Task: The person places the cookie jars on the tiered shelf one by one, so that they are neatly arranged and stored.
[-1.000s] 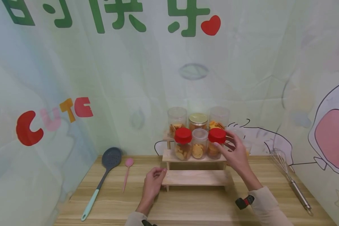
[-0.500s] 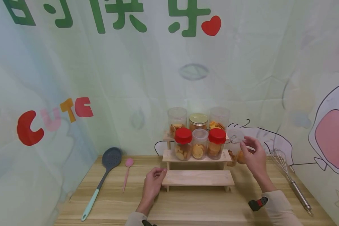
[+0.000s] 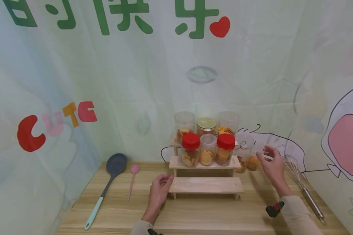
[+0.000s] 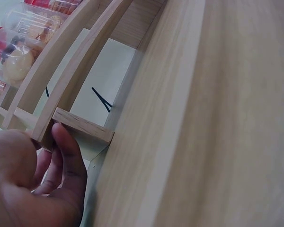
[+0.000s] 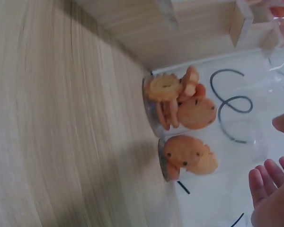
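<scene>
My left hand (image 3: 159, 192) grips the left end of a three-step wooden display shelf (image 3: 206, 185) at its lowest step. In the left wrist view, fingers (image 4: 68, 142) of that hand curl at the step's corner beside the leg. My right hand (image 3: 273, 168) hovers over the table's right side, fingers loosely bent and holding nothing. Just left of it stand two clear jars of cookies, one (image 3: 253, 162) nearer the hand and one (image 3: 241, 164) partly behind the shelf. On the middle step are two red-lidded jars, left (image 3: 191, 153) and right (image 3: 225, 151), flanking a clear-topped jar (image 3: 207, 151).
The top step carries a gold-lidded jar (image 3: 206, 125) between two tall clear jars, left (image 3: 184, 124) and right (image 3: 227, 124). A grey slotted turner (image 3: 111, 176) and a pink spoon (image 3: 133, 178) lie to the left. At the right lies a whisk (image 3: 306, 192).
My right hand has moved away from the right red-lidded jar, rightward past the clear jars on the table, and is now apart from them. The left hand stays at the shelf.
</scene>
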